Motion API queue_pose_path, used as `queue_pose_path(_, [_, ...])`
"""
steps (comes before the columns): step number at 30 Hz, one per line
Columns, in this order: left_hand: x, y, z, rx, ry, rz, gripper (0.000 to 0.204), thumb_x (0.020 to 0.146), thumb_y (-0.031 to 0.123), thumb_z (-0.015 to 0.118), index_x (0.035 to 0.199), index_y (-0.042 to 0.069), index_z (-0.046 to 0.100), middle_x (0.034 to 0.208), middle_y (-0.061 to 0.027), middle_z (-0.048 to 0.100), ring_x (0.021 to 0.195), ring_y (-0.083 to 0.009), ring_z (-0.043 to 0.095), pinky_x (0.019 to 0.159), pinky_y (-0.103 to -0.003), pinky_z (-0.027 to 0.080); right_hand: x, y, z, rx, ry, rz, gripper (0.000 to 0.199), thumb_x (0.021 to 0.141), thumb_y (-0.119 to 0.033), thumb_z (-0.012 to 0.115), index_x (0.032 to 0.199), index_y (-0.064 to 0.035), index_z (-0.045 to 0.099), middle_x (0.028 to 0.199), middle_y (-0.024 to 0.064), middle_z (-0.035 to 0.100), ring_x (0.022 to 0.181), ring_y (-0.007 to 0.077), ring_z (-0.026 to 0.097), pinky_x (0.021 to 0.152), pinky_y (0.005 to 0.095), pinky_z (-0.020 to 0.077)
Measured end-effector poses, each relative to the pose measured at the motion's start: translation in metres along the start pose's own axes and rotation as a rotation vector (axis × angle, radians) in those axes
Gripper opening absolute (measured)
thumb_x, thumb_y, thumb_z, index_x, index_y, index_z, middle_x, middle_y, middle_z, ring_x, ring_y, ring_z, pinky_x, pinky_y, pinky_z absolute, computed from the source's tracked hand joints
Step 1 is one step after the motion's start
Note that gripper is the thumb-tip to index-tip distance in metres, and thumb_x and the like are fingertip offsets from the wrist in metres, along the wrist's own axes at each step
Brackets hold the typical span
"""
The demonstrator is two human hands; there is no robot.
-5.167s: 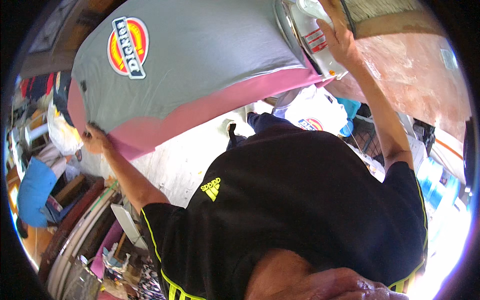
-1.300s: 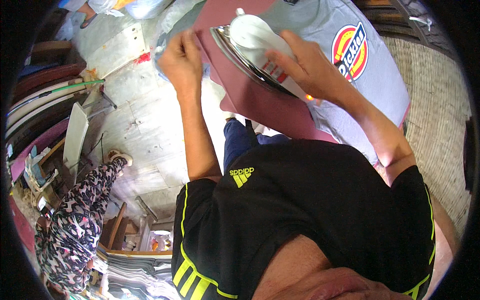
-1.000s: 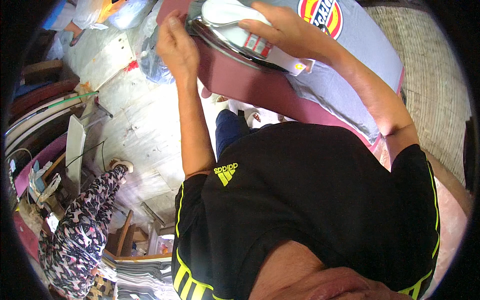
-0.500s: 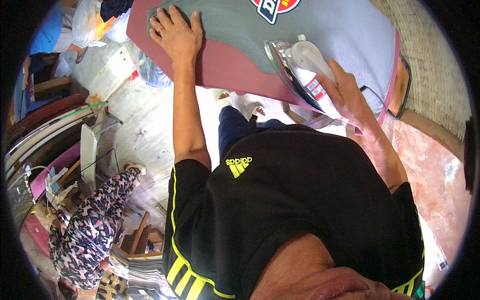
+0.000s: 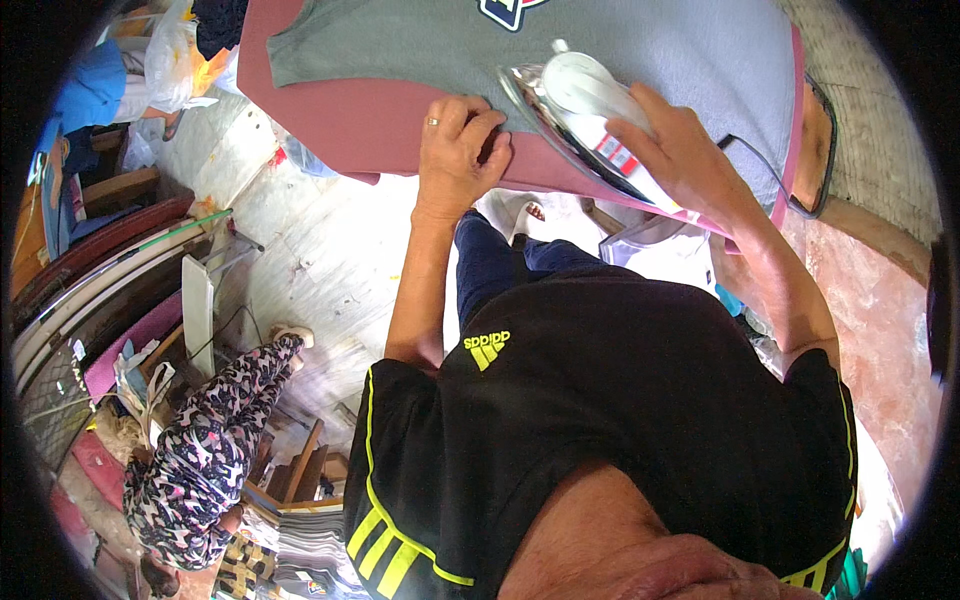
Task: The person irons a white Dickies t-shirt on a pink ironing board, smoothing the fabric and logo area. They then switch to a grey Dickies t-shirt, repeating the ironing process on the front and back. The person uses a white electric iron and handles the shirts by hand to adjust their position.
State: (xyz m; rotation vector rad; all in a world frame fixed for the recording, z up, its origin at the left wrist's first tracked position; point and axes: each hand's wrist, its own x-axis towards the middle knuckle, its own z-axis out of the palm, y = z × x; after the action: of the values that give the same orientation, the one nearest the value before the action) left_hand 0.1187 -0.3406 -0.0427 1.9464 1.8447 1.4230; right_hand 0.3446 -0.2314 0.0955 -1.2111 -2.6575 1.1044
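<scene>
Grasping a white iron (image 5: 580, 85) by its handle, my right hand (image 5: 675, 140) has thumb and fingers closed about it. My left hand (image 5: 460, 150) bends its fingers inward close to the hem of the grey cloth (image 5: 400, 50) — whether they pinch it I cannot tell. The iron is over the cloth, nose pointing up and left, heel by the near edge of the board; whether its soleplate lies flat I cannot tell. There is a small gap between the iron and my left hand, and a wide margin of pink cover (image 5: 330, 125) leftward, ending at a corner. Below the near edge comes the pale floor (image 5: 310, 230). Red-and-white markings band the iron, too small to read; a dark, white-bordered emblem (image 5: 502, 12) on the cloth is cut off at the top — and yellow lettering (image 5: 486, 350) crosses my black shirt (image 5: 640, 400).
</scene>
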Motion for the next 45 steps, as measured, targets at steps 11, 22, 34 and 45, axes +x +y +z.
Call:
queue_pose_path(11, [-0.007, -0.008, 0.000, 0.019, 0.017, 0.170, 0.021, 0.068, 0.007, 0.079, 0.087, 0.006, 0.070, 0.093, -0.0054, 0.062, 0.093, -0.0264, 0.059, 0.078, -0.041, 0.046, -0.013, 0.002, 0.007, 0.112, -0.032, -0.040, 0.042, 0.101, -0.038, 0.057, 0.116, 0.0010, 0.052, 0.084, 0.0277, 0.067, 0.079, 0.0457, 0.068, 0.068, 0.0521, 0.0488])
queue_pose_path(22, [0.053, -0.062, -0.037, 0.388, -0.015, -0.123, 0.043, 0.092, 0.030, 0.064, 0.125, 0.004, 0.060, 0.134, -0.0160, 0.055, 0.126, -0.0363, 0.048, 0.106, -0.053, 0.033, -0.002, -0.008, 0.016, 0.126, 0.115, 0.148, 0.041, 0.102, -0.036, 0.055, 0.110, 0.0031, 0.048, 0.078, 0.0307, 0.064, 0.076, 0.0472, 0.069, 0.066, 0.0496, 0.0505])
queue_pose_path(34, [0.084, -0.040, -0.010, 0.389, -0.305, -0.118, 0.073, 0.094, 0.047, 0.061, 0.147, 0.001, 0.041, 0.157, -0.0253, 0.030, 0.145, -0.0500, 0.025, 0.113, -0.063, 0.022, 0.133, 0.058, -0.058, 0.254, 0.585, 0.311, 0.036, 0.103, -0.037, 0.052, 0.102, -0.0014, 0.056, 0.064, 0.0063, 0.054, 0.050, 0.0134, 0.050, 0.048, 0.0325, 0.0395])
queue_pose_path(45, [0.066, -0.025, 0.011, 0.428, -0.427, 0.019, 0.086, 0.088, 0.058, 0.063, 0.152, 0.007, 0.037, 0.159, -0.0252, 0.026, 0.146, -0.0497, 0.022, 0.111, -0.066, 0.022, 0.109, 0.093, -0.078, -0.179, 0.432, 0.075, 0.033, 0.101, -0.033, 0.050, 0.109, -0.0018, 0.058, 0.097, 0.0276, 0.064, 0.092, 0.0431, 0.065, 0.080, 0.0508, 0.0500])
